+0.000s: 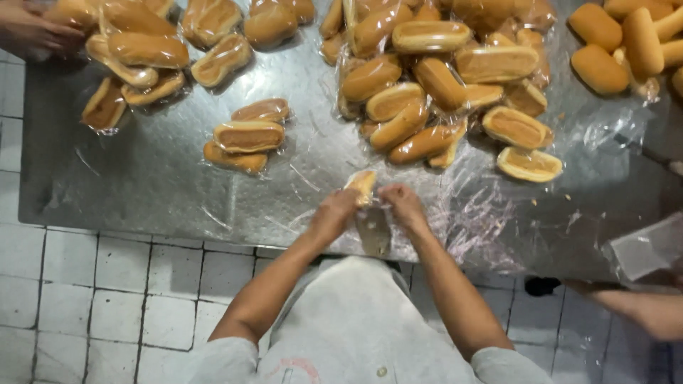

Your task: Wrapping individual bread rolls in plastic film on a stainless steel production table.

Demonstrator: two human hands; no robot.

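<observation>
Looking down from the head view, the only one supplied, both of the person's hands meet at the near edge of a steel table [142,192]. The left hand [334,213] is closed on the lower end of a bread roll [361,185], and the right hand [402,205] is closed on the mouth of a clear plastic bag [373,229] that hangs below the roll, between the two wrists. The roll sits between the hands, touching the left fingers and just beside the right; its long axis runs from near-left to far-right, tilted up off the table surface. The left hand is the nearer to it and carries it; whether the right fingertips also touch the roll cannot be told. The roll's lower end lies at the bag's opening, but how far it has entered is hidden by the fingers. Beyond the hands, well apart, a large heap of rolls [441,78] lies on loose plastic sheet [484,213]. To the far left, three wrapped rolls [247,136] lie together, and a further pile of wrapped rolls [142,53] sits near another person's hand [28,32] at the corner. A separate group of unwrapped rolls [626,43] occupies the far right. A second person's forearm [640,309] enters at the lower right above white floor tiles [107,299].
</observation>
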